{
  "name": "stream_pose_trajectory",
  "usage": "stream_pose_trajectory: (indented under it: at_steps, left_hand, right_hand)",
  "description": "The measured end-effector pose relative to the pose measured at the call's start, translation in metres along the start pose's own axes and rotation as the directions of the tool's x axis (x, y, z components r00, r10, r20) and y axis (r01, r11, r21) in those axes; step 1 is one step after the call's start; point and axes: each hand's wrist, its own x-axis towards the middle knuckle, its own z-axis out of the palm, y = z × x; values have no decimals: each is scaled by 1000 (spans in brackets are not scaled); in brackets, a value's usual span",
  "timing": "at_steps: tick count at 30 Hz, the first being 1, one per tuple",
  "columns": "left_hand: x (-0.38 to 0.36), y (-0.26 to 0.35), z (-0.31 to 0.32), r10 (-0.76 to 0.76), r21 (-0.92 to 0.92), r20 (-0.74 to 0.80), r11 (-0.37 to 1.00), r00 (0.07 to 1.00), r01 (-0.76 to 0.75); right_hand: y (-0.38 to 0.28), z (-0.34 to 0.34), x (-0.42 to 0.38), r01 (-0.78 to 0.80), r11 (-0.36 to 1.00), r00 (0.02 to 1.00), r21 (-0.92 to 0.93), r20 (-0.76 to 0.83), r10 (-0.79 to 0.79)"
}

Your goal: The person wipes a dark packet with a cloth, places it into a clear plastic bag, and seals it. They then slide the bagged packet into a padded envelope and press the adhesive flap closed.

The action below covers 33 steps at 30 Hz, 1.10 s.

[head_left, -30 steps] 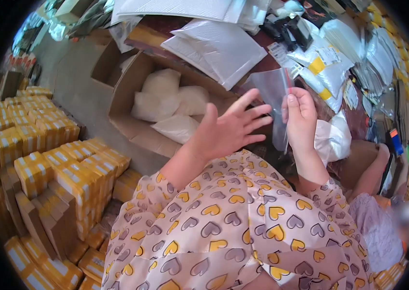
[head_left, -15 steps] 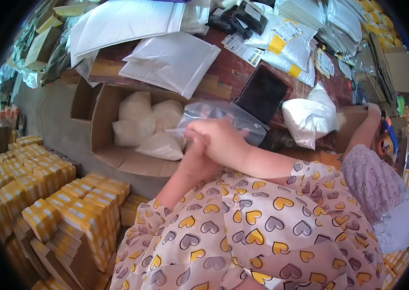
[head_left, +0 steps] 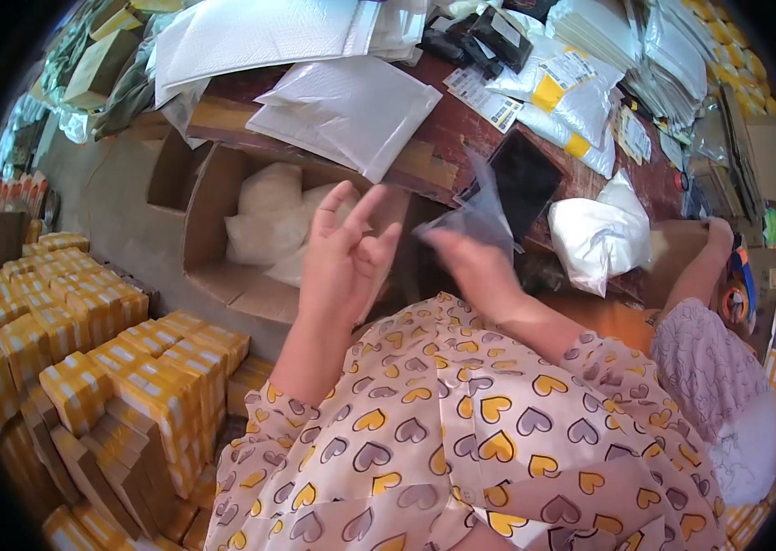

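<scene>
Carton [head_left: 245, 301], one, behind the empty, loosely spread left hand [head_left: 342, 262], has to its right one white bundle [head_left: 597, 237] and the right hand [head_left: 481, 274] gripping one clear bag [head_left: 487, 219].

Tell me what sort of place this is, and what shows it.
Probably a packing area in a warehouse or workshop: yellow-wrapped boxes stand in stacks, white padded mailers lie on the table, and white parcels bear printed labels.

Bags [head_left: 260, 237] in box [head_left: 248, 292] near table [head_left: 461, 140]
</scene>
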Motion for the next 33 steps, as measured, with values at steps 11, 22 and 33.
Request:
stream_pose_trajectory:
  at_steps: [11,22,33]
  left_hand:
    - [-13,-39,4,-237,301,42,929,971,214]
    - [10,-32,9,-163,757,-58,636,985,150]
    - [7,-68,-18,-104,654,-170,732,980,191]
  right_hand:
    - [-14,12,-5,-64,953,949,-296,277,150]
    - [49,-35,-53,-531,666,814,525,98,572]
    - [3,-39,16,42,990,962,138,-274,-3]
